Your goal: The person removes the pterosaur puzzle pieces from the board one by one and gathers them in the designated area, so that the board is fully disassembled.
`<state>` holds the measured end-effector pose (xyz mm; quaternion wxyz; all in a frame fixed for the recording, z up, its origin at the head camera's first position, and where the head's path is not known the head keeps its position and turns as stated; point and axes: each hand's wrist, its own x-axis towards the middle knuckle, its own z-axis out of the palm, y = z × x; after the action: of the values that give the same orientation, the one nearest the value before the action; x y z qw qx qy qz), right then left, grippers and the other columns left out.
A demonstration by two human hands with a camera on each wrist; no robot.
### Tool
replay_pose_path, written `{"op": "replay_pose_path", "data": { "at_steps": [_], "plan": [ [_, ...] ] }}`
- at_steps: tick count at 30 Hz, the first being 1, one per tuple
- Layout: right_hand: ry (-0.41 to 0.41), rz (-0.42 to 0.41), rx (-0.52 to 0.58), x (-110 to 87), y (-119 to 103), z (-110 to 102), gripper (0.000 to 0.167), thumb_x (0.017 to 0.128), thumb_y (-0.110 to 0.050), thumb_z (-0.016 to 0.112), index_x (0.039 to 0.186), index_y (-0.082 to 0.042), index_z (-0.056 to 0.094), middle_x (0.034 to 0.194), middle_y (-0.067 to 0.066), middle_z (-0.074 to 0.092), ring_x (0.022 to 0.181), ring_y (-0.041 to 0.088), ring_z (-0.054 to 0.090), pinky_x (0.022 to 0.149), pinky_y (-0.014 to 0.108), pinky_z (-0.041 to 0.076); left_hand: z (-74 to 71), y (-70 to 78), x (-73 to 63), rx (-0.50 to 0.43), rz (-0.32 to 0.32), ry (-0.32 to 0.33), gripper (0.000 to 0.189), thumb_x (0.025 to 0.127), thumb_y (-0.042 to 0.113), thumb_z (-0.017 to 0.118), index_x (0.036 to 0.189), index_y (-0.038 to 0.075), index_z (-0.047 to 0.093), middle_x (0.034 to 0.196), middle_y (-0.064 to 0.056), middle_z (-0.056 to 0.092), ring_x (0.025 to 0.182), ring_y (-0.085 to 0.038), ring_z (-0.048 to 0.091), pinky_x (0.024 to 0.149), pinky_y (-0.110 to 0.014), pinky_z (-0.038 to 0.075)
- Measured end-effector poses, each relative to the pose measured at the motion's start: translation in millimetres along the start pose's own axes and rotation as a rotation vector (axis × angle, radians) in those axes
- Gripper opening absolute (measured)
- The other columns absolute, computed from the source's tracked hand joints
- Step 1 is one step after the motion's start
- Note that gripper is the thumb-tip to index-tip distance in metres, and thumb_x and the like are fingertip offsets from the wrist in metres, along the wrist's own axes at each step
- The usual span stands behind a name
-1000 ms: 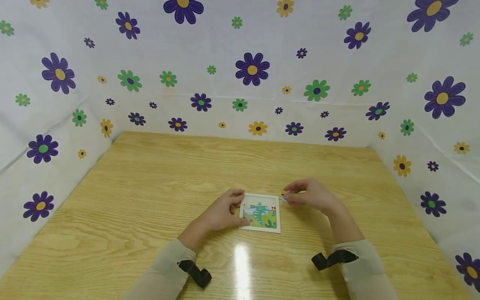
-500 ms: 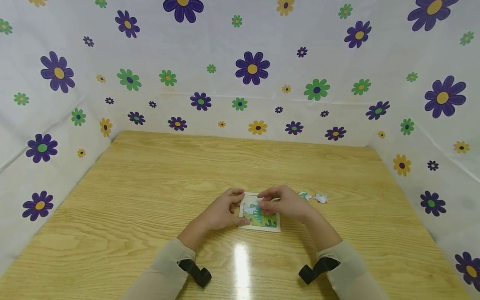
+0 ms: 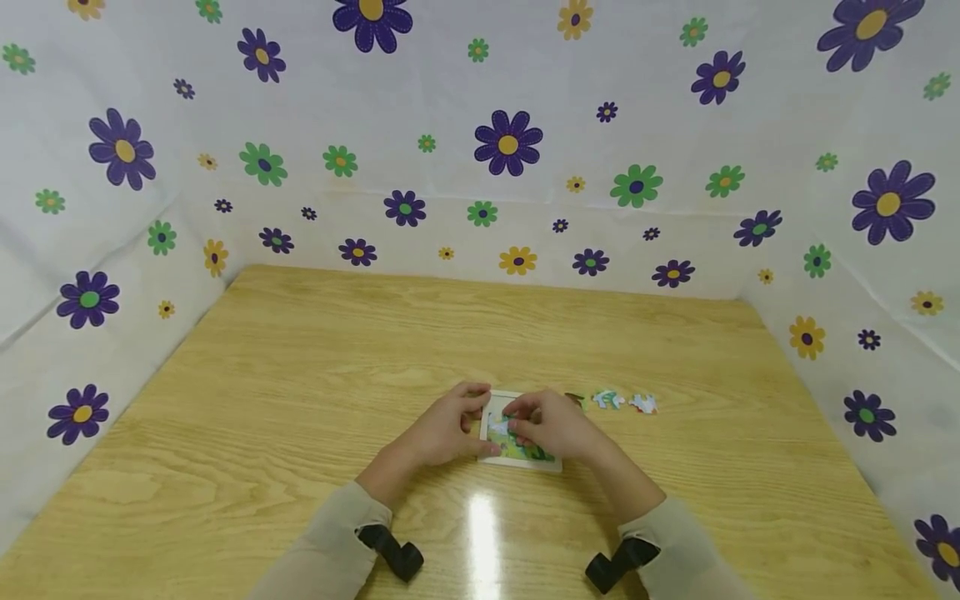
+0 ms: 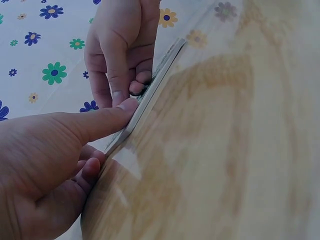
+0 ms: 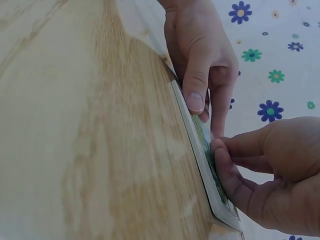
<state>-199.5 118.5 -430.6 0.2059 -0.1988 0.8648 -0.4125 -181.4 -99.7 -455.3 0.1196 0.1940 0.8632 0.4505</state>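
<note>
A small jigsaw tray (image 3: 536, 466) with a white rim lies on the table, its picture of a green dinosaur on grass partly covered by my hands. My left hand (image 3: 446, 427) holds the tray's left side, thumb on the near left corner and fingers at the far left corner. Over the picture, my right hand (image 3: 558, 427) pinches a small jigsaw piece, mostly hidden behind the fingertips. From the right wrist camera, both the right hand (image 5: 270, 172) and the left hand (image 5: 202, 55) meet at the tray (image 5: 192, 135).
Three loose jigsaw pieces lie in a row right of the tray: a brown and green one (image 3: 576, 400), a white and green one (image 3: 608, 399) and a white one with red (image 3: 643, 403). A flowered cloth (image 3: 450, 108) surrounds the wooden table (image 3: 337, 333).
My right hand has carried a piece from beside the tray leftward over the picture, then slightly nearer to me. This uncovers the loose pieces on the right. The left hand keeps its hold.
</note>
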Motion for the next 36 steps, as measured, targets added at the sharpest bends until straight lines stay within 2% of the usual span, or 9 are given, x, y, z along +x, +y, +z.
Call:
{"op": "replay_pose_path", "data": {
  "at_steps": [4,9,18,25,29,36],
  "plan": [
    [-0.020,-0.012,0.084,-2.5,0.0,1.1,0.008,0.099,-0.006,0.061,0.106,-0.004,0.063,0.095,0.010,0.063,0.075,0.015,0.067,0.068,0.030,0.057,2.3,-1.1,-0.2,-0.003,-0.009,0.001,0.085,0.081,0.028,0.085,0.147,-0.005,0.043,0.157,-0.003,0.037,0.102,-0.015,0.048,0.080,-0.023,0.041],
    [-0.029,-0.017,0.165,-4.8,1.8,2.1,0.008,0.099,-0.003,0.060,0.106,0.000,0.062,0.095,0.012,0.063,0.079,0.017,0.069,0.071,0.031,0.058,4.9,-2.0,-0.9,0.001,-0.020,0.001,0.086,0.081,0.028,0.085,0.147,-0.005,0.043,0.158,-0.002,0.037,0.105,-0.015,0.050,0.081,-0.024,0.042],
    [0.030,0.081,0.279,-3.3,2.7,3.7,0.012,0.098,-0.004,0.062,0.108,0.003,0.065,0.094,0.015,0.070,0.075,0.016,0.070,0.070,0.031,0.060,6.0,-1.9,-1.8,-0.021,-0.035,-0.005,0.086,0.082,0.028,0.084,0.148,-0.005,0.041,0.160,-0.001,0.033,0.120,-0.020,0.052,0.087,-0.027,0.046],
    [0.069,0.183,0.404,0.7,1.1,2.6,0.018,0.096,-0.005,0.065,0.111,0.005,0.069,0.098,0.018,0.071,0.076,0.016,0.072,0.072,0.031,0.060,3.7,1.9,-1.8,-0.007,-0.049,-0.008,0.086,0.082,0.028,0.084,0.149,-0.003,0.041,0.160,0.000,0.033,0.111,-0.017,0.051,0.085,-0.026,0.044],
    [0.085,0.204,0.447,2.1,0.3,2.1,0.019,0.095,-0.004,0.066,0.111,0.006,0.070,0.099,0.019,0.072,0.077,0.016,0.073,0.072,0.030,0.060,2.3,3.3,-1.0,-0.001,-0.043,-0.004,0.086,0.082,0.029,0.084,0.149,-0.004,0.042,0.159,-0.001,0.034,0.112,-0.017,0.051,0.085,-0.027,0.044],
    [0.086,0.206,0.459,1.9,-1.0,1.4,0.022,0.095,-0.006,0.067,0.112,0.007,0.069,0.098,0.018,0.071,0.076,0.017,0.073,0.071,0.031,0.060,1.2,3.7,-0.1,0.003,-0.040,-0.007,0.086,0.082,0.028,0.084,0.149,-0.004,0.041,0.159,-0.002,0.033,0.107,-0.017,0.050,0.083,-0.026,0.043]
  ]
}}
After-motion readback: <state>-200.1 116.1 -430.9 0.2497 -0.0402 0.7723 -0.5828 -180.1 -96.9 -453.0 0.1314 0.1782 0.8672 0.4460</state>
